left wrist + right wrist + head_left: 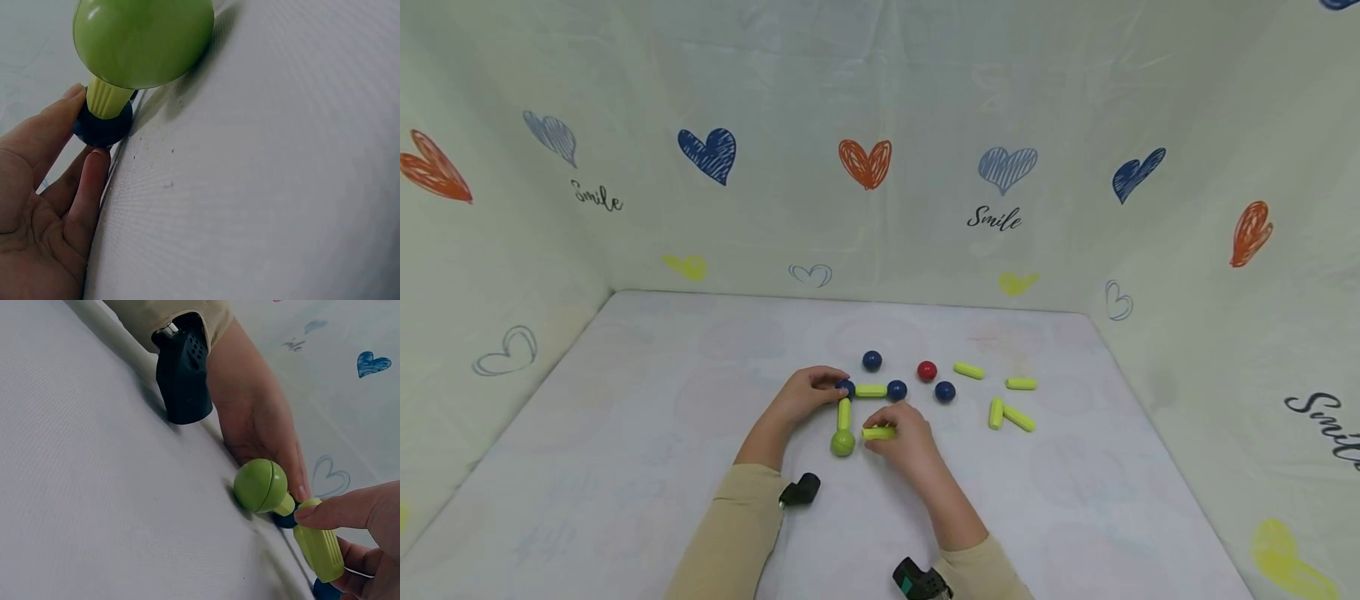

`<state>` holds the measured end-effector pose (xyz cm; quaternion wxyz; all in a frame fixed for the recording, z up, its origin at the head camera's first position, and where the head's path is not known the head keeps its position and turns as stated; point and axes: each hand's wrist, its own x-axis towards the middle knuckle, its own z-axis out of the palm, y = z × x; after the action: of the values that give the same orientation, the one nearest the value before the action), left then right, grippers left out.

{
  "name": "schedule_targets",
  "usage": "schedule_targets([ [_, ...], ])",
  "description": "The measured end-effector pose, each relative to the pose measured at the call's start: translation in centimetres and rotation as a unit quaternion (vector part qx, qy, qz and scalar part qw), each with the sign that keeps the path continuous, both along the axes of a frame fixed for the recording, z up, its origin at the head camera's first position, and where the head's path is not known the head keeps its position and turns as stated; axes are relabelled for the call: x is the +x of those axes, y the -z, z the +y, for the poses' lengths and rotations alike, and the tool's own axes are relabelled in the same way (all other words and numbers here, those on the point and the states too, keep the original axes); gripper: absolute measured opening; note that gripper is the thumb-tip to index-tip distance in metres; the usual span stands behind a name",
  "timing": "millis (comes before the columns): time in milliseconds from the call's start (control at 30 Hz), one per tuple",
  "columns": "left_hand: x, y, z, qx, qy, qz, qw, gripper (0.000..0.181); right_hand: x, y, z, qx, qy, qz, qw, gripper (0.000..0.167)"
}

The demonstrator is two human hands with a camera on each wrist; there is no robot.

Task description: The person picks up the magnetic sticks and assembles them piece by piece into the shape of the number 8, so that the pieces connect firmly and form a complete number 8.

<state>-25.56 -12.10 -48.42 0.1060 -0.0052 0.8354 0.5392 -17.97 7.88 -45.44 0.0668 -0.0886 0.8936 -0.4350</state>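
My left hand [805, 395] pinches a dark blue ball [103, 128] at the corner of a small joined structure. From that ball one yellow-green rod [871, 390] runs right to a second blue ball [897, 390]. Another rod [844, 413] comes toward me and ends in a green ball [842, 442]. Between thumb and fingers, my right hand [906, 437] holds a loose yellow-green rod [319, 544], just right of the green ball and apart from it. Part of this rod is covered by the fingers in the head view.
Behind the structure lie a blue ball [872, 361], a red ball [927, 371] and another blue ball [945, 392]. Several loose rods, among them one rod [968, 370], are spread at the right. A curtain with printed hearts [865, 164] surrounds the white table [625, 400].
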Motion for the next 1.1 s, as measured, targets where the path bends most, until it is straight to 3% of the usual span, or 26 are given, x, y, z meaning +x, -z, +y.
schedule_targets([
  [1100,0.2,-0.2,0.0,0.003,0.000,0.000,1.0000,0.028,-0.1,1.4,-0.5,0.018,-0.010,-0.020,0.9996,0.016],
])
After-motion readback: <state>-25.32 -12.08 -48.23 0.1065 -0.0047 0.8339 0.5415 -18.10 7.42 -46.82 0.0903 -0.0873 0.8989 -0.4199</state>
